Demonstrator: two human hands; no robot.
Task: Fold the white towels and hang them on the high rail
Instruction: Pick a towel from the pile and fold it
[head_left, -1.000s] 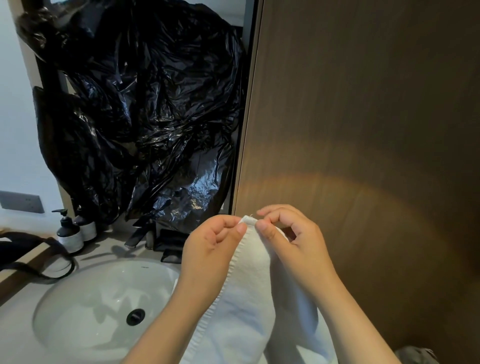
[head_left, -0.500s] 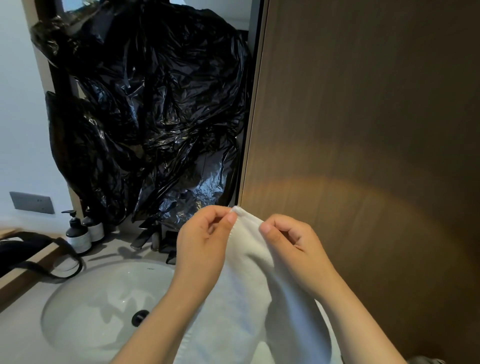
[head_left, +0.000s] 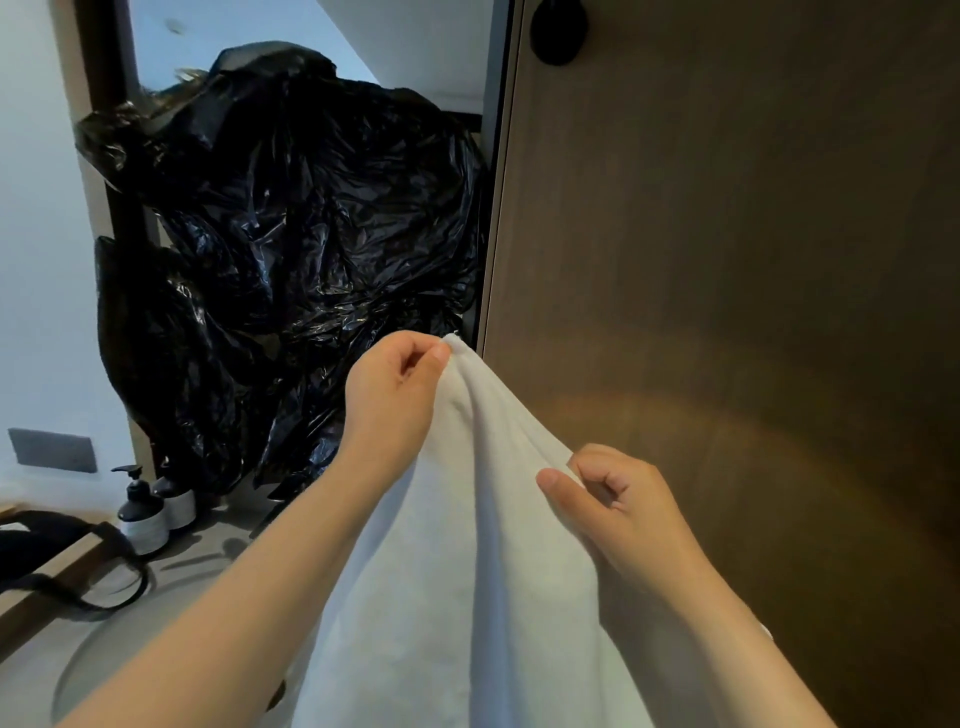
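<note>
Moved: right hand (head_left: 623, 514) slid down white towel (head_left: 467, 571) edge, away from left hand (head_left: 389, 395).
Hands: both pinch it, before wood panel (head_left: 727, 234).

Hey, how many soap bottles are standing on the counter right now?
2. The pump bottle stands at the far left of the counter. The second bottle is just behind it to the right, near the black plastic bags. Others could be hidden behind the white towel.

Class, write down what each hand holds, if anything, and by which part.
Both hold one white towel. The left hand pinches its topmost corner, and the right hand pinches its edge lower down.
</note>
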